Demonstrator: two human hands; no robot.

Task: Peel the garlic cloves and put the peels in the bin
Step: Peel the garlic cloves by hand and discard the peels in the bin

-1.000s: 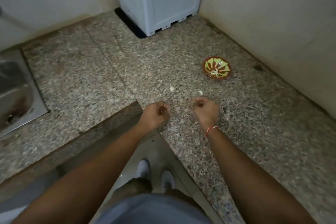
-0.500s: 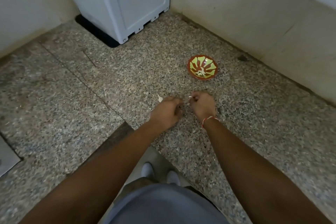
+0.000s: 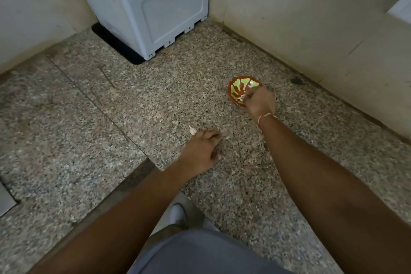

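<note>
— Where is the right hand (image 3: 259, 101)?

— Over the little red and green bowl (image 3: 239, 87). Its grip is closed on a bit of white peel (image 3: 242, 97), pinched just above the bowl's inside.

— And the left hand (image 3: 201, 151)?

— Down on the speckled stone surface (image 3: 155, 107), fingers loosely bent and holding nothing. A garlic clove (image 3: 192, 130) lies right by its fingertips (I cannot tell if they touch).

— What else is near?

— A grey box (image 3: 155, 6) stands in the corner, far beyond both grips. A red and white thread (image 3: 265, 117) goes round the right wrist.
</note>
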